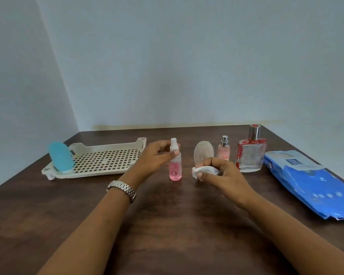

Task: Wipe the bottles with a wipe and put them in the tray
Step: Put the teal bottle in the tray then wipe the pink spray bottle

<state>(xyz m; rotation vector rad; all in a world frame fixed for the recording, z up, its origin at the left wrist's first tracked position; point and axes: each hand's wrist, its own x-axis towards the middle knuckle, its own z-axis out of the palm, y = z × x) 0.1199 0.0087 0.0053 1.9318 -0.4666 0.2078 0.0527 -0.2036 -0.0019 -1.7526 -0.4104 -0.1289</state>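
My left hand (156,156) pinches the neck of a small pink spray bottle (175,169) that stands upright at the table's middle. My right hand (216,172) grips a crumpled white wipe (202,170) just right of that bottle, apart from it. Behind my right hand stands a round clear bottle (204,150), partly hidden. To its right are a slim pink perfume bottle (223,148) and a large square glass bottle (250,152) with a red label. The cream perforated tray (99,172) lies at the left, with a light blue bottle (61,158) at its left end.
A blue pack of wipes (310,181) lies at the right edge of the dark wooden table (167,225). Pale walls close the table's far side and left side. A metal watch (122,189) is on my left wrist.
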